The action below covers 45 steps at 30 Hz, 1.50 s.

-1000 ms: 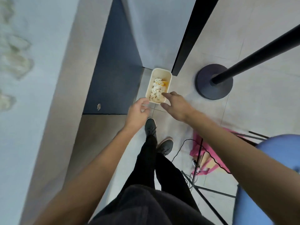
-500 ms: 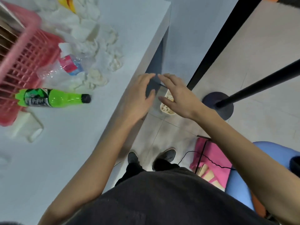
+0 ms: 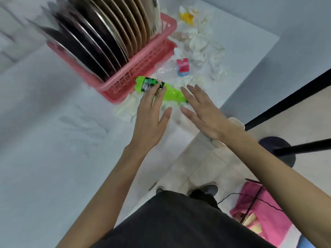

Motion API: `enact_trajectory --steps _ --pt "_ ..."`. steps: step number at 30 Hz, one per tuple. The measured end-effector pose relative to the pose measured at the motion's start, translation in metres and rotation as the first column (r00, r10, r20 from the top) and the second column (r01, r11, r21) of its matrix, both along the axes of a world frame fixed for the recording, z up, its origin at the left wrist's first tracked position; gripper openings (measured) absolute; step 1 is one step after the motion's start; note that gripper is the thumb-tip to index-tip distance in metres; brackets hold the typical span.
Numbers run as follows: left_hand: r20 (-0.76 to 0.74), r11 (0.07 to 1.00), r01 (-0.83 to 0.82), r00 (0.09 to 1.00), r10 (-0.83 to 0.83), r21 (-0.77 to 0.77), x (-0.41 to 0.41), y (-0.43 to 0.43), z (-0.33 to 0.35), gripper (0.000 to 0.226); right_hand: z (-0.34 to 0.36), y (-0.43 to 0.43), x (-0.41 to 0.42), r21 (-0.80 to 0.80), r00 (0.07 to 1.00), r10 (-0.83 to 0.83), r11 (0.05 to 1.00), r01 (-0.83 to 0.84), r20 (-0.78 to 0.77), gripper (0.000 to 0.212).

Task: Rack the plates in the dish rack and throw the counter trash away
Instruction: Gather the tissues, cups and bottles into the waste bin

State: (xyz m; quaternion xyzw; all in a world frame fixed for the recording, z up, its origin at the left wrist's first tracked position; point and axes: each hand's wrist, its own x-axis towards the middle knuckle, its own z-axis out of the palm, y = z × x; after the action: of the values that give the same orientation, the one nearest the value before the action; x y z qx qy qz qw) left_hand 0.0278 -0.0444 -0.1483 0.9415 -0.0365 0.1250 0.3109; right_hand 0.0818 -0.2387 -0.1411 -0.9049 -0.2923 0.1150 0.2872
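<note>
Nearest the camera, both forearms extend from the torso toward the counter [image 3: 53, 140] edge. The left hand [image 3: 150, 119] and right hand [image 3: 204, 115] are empty, with fingers straight and spread.

**Change.** One second earlier, both hands are low over the floor bin [image 3: 235, 122]. Half a second earlier, they are level with the counter edge. They are now above the counter, on either side of the green bottle [image 3: 172, 94]. Judgement: one load of trash is deposited and the next pickup is starting, with the green bottle as the likely item.

**Location of task items.**
- The green bottle lies on its side just beside the pink dish rack [image 3: 136, 76].
- A clear bottle [image 3: 182, 67] with a pink label lies beyond it.
- Crumpled tissues [image 3: 202, 42] are scattered beyond that, toward the far corner.
- A yellow wrapper [image 3: 187, 17] lies farthest out.
- The plates [image 3: 107, 33] stand on edge in the rack, so the racking step appears complete.

**Not determinable.**
- The left fingertips overlap the bottle label. Contact cannot be confirmed.
- The right wrist covers most of the bin, and its contents are not visible.
- The bottle cap is hidden behind the right hand.
- Motion blur smears the plates and the near counter, so the plate count is unreliable.
- More tissue lies at the rack's near corner, and its extent is unclear.
</note>
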Motion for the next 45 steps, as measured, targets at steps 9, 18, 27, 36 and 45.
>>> enact_trajectory --steps 9,18,27,36,45 --pt "-0.052 0.983 -0.175 0.984 0.173 -0.047 -0.082 0.132 -0.003 0.049 -0.006 0.148 -0.046 0.059 0.978 0.206 0.976 -0.209 0.043 0.062" --pt "-0.139 0.929 -0.366 0.918 0.371 0.063 -0.097 0.223 -0.038 0.063 -0.016 0.200 -0.064 0.026 0.971 0.238 0.971 -0.238 -0.007 0.050" --pt "-0.256 0.938 -0.297 0.906 0.336 0.177 -0.075 0.264 -0.073 0.059 -0.020 0.207 -0.055 -0.029 0.974 0.224 0.974 -0.225 -0.041 0.044" --pt "-0.132 0.732 -0.508 0.851 0.509 -0.454 -0.076 0.269 -0.074 0.037 -0.007 0.286 -0.017 -0.182 0.927 0.353 0.927 -0.328 0.125 0.037" --pt "-0.175 0.814 -0.544 0.838 0.516 -0.205 -0.070 0.271 -0.084 0.014 -0.022 0.395 0.043 -0.531 0.923 0.307 0.835 -0.143 0.233 0.036"
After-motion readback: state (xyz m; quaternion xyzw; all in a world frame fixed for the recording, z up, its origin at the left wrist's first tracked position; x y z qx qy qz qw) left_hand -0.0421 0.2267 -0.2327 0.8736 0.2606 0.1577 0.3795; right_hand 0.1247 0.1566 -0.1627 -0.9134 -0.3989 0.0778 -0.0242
